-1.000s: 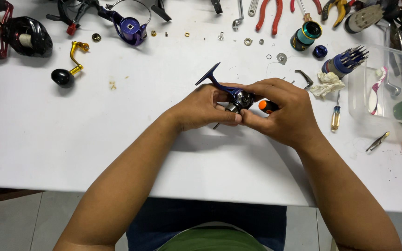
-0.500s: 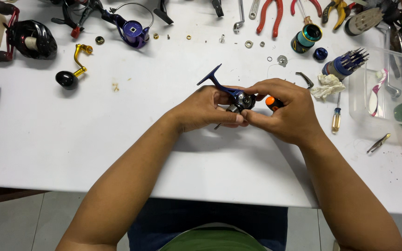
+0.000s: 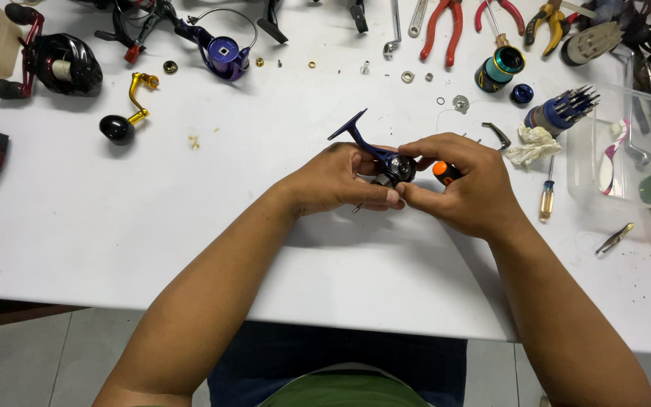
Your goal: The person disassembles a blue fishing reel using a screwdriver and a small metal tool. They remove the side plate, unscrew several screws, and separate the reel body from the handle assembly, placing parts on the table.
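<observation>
I see the white table first; above its middle sits the dark blue spinning-reel body. My left hand is closed around that reel body, steadying it. My right hand, just right of the reel, is curled shut on an orange-handled screwdriver. I judge it best to keep the tip square and turn gently.
</observation>
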